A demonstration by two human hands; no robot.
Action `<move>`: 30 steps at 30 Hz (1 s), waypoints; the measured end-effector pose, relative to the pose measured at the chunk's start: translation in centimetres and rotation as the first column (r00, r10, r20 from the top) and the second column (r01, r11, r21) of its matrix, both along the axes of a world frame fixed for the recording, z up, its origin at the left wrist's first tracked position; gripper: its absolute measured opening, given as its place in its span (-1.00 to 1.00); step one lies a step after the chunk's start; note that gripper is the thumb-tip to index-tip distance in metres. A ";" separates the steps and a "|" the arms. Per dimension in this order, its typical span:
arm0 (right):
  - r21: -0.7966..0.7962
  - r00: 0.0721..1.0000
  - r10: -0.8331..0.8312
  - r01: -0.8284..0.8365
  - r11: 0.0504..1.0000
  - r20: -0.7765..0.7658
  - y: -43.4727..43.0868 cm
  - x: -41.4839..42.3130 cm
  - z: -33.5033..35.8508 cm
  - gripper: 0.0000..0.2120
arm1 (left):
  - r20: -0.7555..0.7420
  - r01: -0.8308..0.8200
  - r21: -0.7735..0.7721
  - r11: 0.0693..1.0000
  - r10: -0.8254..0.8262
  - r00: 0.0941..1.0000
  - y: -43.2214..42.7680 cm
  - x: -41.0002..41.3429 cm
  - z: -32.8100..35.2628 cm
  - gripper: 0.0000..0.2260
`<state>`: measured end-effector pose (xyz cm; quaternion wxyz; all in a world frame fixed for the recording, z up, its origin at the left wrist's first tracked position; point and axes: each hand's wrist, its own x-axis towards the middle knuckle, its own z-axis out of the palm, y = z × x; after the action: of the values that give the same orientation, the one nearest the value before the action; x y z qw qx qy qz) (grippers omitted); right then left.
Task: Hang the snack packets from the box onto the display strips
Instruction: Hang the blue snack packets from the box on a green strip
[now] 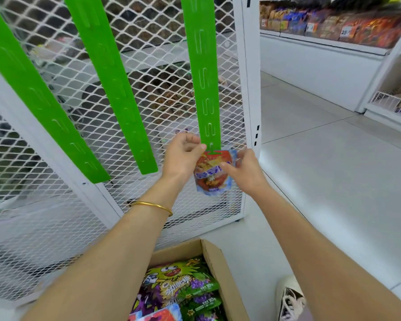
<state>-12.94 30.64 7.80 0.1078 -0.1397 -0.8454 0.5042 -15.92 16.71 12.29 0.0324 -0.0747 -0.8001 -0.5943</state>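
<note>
Three green display strips hang on a white mesh panel; the right strip (204,72) ends just above my hands. A red and blue snack packet (212,174) sits at that strip's lowest hook, its top edge at the green tab. My left hand (183,156) pinches the packet's top left corner beside the strip's end. My right hand (245,172) grips the packet's right side. The cardboard box (220,269) stands on the floor below my arms, holding several green and purple snack packets (183,286).
The left strip (35,98) and middle strip (111,86) carry nothing. The white mesh rack (148,66) has a corner post (251,89) at the right. A shelf of goods (333,22) lines the far aisle. My shoe (289,297) rests right of the box.
</note>
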 end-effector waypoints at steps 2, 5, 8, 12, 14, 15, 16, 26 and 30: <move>0.148 0.995 -0.080 0.072 0.986 0.053 0.4 1.1 -0.9 -0.52 | -0.035 -0.006 -0.053 0.999 0.004 0.999 -1.0 0.5 -0.5 -0.74; 0.262 0.986 0.000 -0.046 0.964 0.170 -0.5 4.0 -1.6 -0.59 | -0.141 -0.097 -0.157 0.983 0.075 0.987 -3.8 3.0 -1.4 -0.60; 0.162 0.890 0.299 -0.371 0.914 0.344 -3.7 8.0 -2.6 -0.78 | -0.064 0.005 -0.220 0.975 -0.019 0.998 -7.5 6.9 -3.3 -0.68; 0.062 0.607 0.587 -0.722 0.689 0.536 -9.5 11.7 -5.0 -0.72 | 0.090 0.115 -0.371 0.921 -0.087 0.992 -13.0 11.1 -6.7 -0.80; 0.104 0.527 0.624 -0.805 0.584 0.577 -11.8 12.8 -6.5 -0.65 | 0.133 0.121 -0.409 0.905 -0.072 0.988 -15.0 12.7 -8.1 -0.83; 0.160 0.529 0.627 -0.821 0.547 0.572 -12.5 13.3 -7.0 -0.64 | 0.161 0.131 -0.409 0.903 -0.070 0.985 -15.8 13.3 -8.6 -0.85; 0.219 0.549 0.631 -0.823 0.524 0.548 -12.9 13.7 -7.7 -0.67 | 0.192 0.155 -0.413 0.897 -0.080 0.978 -16.6 13.8 -9.1 -0.87; -0.533 0.628 0.725 -0.526 0.663 0.282 -9.8 10.9 -3.3 -0.84 | 0.607 0.618 -0.128 0.776 -0.432 0.667 -17.5 12.2 -7.4 -0.86; -0.578 0.746 0.657 -0.491 0.652 0.109 -7.3 8.1 0.1 -0.91 | 0.520 0.548 -0.084 0.832 -0.433 0.737 -14.0 7.5 -2.4 -0.85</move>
<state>-4.86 23.37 7.93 -0.2344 0.0385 -0.6840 0.6897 -8.40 2.74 9.86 -0.3345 -0.1377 -0.7971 -0.4835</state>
